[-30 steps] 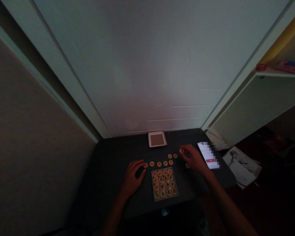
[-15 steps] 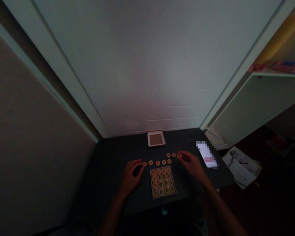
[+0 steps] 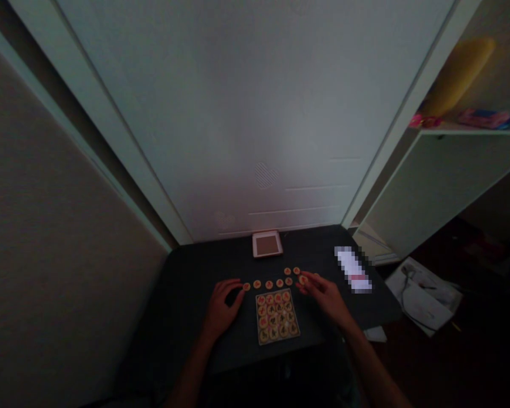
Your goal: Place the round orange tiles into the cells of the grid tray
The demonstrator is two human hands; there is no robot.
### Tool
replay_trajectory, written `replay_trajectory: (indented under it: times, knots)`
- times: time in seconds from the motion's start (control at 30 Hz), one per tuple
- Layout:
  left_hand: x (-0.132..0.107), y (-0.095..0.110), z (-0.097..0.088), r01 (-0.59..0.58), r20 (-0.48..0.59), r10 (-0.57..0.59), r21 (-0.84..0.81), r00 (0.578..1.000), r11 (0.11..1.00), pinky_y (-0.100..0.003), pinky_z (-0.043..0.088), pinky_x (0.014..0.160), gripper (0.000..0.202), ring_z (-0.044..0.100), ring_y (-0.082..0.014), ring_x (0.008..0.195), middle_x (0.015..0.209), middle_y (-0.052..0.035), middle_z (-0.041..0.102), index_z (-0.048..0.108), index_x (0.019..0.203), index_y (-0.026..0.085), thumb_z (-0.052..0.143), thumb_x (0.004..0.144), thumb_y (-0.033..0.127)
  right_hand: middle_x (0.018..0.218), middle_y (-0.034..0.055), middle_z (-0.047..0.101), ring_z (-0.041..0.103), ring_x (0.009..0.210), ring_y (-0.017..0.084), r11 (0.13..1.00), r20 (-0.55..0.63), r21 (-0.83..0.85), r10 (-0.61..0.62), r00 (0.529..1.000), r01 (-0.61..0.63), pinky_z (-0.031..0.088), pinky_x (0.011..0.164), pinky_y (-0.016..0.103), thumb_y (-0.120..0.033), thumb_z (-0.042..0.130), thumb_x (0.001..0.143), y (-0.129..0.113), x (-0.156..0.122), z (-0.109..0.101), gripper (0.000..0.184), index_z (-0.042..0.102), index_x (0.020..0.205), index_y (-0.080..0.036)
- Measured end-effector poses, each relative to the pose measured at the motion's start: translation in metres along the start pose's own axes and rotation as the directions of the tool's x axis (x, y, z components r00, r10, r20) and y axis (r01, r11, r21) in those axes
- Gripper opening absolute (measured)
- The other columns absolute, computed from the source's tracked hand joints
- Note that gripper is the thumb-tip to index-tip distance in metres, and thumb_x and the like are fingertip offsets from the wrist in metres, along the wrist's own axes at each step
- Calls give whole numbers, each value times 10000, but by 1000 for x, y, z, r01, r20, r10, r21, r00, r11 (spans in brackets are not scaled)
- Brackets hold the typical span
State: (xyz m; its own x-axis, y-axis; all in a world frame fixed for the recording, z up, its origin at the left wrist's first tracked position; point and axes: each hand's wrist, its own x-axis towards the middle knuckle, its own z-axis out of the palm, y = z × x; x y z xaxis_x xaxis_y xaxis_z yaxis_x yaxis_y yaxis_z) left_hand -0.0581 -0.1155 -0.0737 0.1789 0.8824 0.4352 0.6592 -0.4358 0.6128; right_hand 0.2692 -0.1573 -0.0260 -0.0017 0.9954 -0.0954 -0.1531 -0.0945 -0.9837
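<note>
A row of round wooden Chinese chess pieces (image 3: 268, 284) with red characters lies across the dark table. My left hand (image 3: 223, 306) is at the row's left end, thumb and index finger closed about the leftmost chess piece (image 3: 246, 287). At the right end, my right hand (image 3: 326, 296) pinches another chess piece (image 3: 303, 280) between its fingers. Two more pieces (image 3: 292, 271) sit just behind that end. In front of the row is a square tray (image 3: 258, 338) filled with red and black pieces in a grid.
A shallow square box lid or tray (image 3: 267, 233) stands at the back by the white panel (image 3: 221, 141). To the right lies a phone (image 3: 352, 269) with a lit, blurred screen. Papers (image 3: 425, 297) are beyond the table's right edge (image 3: 393, 306); a shelf (image 3: 467, 131) rises there.
My right hand has brought its piece from the back line toward me, to the right end of the front row. The left hand stays at its piece. The view has shifted slightly.
</note>
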Motion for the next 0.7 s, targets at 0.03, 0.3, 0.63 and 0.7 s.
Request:
replay_trajectory:
  times: [0.03, 0.3, 0.63, 0.7]
  knots:
    - [0, -1, 0, 3, -8, -3, 5, 1000, 1000, -491, 504, 986, 168, 623, -267, 1103, 1134, -59, 705, 705, 1023, 275, 623, 909, 367, 1207, 76, 728, 706, 1080, 313, 1000, -14, 16, 8, 1000, -8, 547, 991, 502, -544, 756, 769, 1, -1, -1, 515, 708, 1184, -242]
    - [1, -1, 1, 10, -34, -10, 24, 999, 1000, -483, 517, 965, 173, 633, -266, 1077, 1099, -61, 715, 713, 988, 268, 622, 902, 388, 1162, 84, 742, 713, 1059, 310, 996, -56, 90, 12, 998, -7, 545, 999, 516, -534, 805, 715, 9, -8, -7, 558, 713, 1169, -222]
    - [0, 2, 1, 28, -57, -27, 33, 998, 999, -458, 530, 943, 216, 641, -258, 1065, 1114, -64, 708, 678, 1089, 260, 611, 915, 369, 1054, 96, 763, 730, 1024, 302, 987, -78, 149, 76, 994, -63, 570, 961, 479, -523, 812, 711, 41, -15, 0, 536, 682, 1120, -201]
    - [-1, 2, 0, 28, -59, -26, 33, 998, 999, -463, 526, 951, 208, 638, -261, 1074, 1110, -62, 710, 680, 1083, 263, 613, 914, 364, 1029, 97, 767, 734, 1012, 306, 991, -79, 115, 77, 994, -68, 582, 936, 473, -534, 800, 724, 45, -15, 2, 523, 681, 1110, -203]
